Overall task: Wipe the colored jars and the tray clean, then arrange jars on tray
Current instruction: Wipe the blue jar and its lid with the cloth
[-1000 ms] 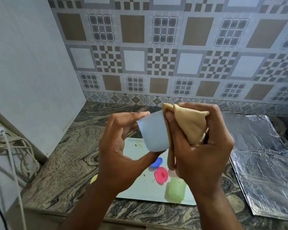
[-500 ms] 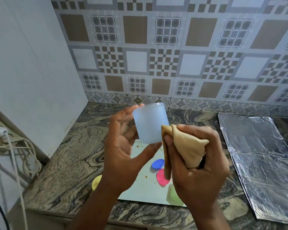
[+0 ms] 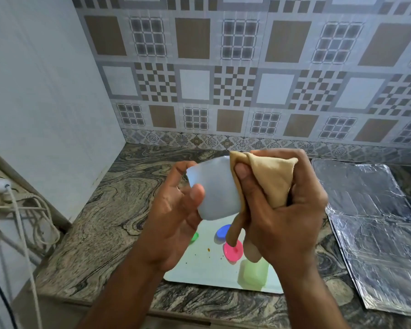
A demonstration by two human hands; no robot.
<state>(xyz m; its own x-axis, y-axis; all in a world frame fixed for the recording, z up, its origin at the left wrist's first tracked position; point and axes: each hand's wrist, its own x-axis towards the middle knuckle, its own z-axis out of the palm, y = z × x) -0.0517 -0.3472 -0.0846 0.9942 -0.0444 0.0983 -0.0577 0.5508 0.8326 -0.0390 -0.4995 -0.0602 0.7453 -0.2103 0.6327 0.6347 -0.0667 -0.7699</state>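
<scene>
My left hand [image 3: 173,224] holds a pale blue translucent jar [image 3: 215,191] above the counter, thumb on its side and fingers behind it. My right hand [image 3: 282,210] grips a bunched tan cloth [image 3: 268,179] and presses it against the jar's right side, with one cloth end hanging down. Below them lies the white tray [image 3: 207,267] with small crumbs on it. On the tray rest a blue lid [image 3: 222,231], a pink lid [image 3: 234,251], a green lid [image 3: 195,236] half hidden by my left hand, and a pale green jar [image 3: 253,273].
The marbled stone counter [image 3: 100,224] runs to a patterned tile wall at the back and a white wall at the left. Crinkled foil sheets [image 3: 375,224] cover the counter at the right. A plug and white cables [image 3: 12,205] hang at the far left.
The blue jar has turned in my left hand from upright to tilted. My right hand with the cloth has moved up along the jar's right side.
</scene>
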